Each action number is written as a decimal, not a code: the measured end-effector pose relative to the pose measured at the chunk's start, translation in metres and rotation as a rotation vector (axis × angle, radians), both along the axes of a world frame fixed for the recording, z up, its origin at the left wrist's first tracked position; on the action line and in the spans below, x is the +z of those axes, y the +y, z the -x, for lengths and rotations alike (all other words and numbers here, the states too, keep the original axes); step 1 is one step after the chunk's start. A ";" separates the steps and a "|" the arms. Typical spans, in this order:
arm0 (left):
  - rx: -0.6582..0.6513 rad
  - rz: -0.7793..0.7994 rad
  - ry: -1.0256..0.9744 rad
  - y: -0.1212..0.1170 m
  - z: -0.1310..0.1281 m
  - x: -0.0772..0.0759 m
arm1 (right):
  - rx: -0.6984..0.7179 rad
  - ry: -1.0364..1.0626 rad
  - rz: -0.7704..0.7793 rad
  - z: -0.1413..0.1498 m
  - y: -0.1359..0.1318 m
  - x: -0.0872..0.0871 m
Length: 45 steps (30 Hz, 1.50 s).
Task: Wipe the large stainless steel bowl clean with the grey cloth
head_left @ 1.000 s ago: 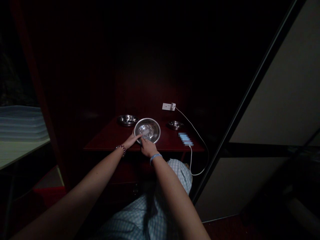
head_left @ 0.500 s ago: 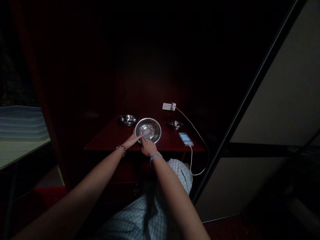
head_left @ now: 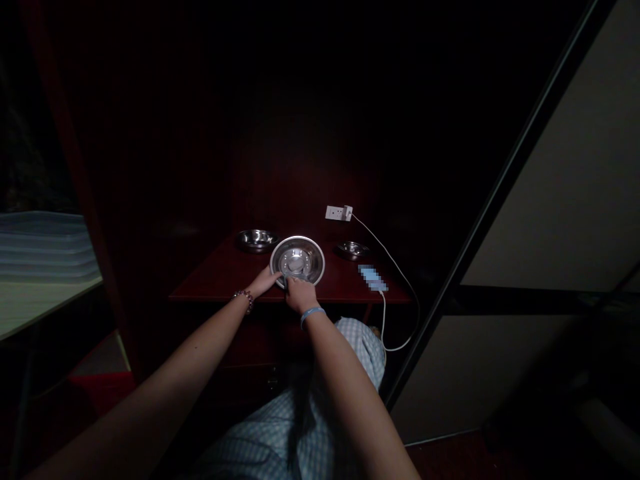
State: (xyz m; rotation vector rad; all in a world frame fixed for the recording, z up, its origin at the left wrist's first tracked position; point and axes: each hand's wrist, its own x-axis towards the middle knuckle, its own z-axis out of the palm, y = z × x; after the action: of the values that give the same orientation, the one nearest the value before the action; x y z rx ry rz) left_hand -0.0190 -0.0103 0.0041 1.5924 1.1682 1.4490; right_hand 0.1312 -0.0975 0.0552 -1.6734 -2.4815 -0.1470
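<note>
Left hand [head_left: 263, 283] holds a tilted metal bowl [head_left: 311, 257] by its rim at a dark red counter [head_left: 213, 285]. The right hand [head_left: 301, 295] bends its fingers at the near edge, their grip unclear.

Dimly lit interior, apparently domestic; the kind of room cannot be told. Indicators: a dark red tabletop [head_left: 210, 283] before a like-coloured back panel [head_left: 285, 187]; a white wall socket [head_left: 334, 213] with a charger [head_left: 347, 213], its cable [head_left: 384, 321] leading to a pixelated, phone-like device [head_left: 373, 278]; household metal bowls [head_left: 299, 260]; stacked translucent plastic containers [head_left: 45, 248], left; large pale, dark-framed panels [head_left: 560, 200], resembling wardrobe doors, right.
</note>
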 end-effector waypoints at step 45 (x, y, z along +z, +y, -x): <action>0.062 -0.002 -0.040 0.000 0.000 0.001 | 0.065 0.037 -0.024 0.005 -0.002 -0.004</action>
State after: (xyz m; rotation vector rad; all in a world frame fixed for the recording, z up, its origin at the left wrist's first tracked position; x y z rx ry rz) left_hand -0.0188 -0.0101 0.0049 1.5337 1.2026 1.5152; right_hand 0.1259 -0.0994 0.0516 -1.5699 -2.4932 -0.1365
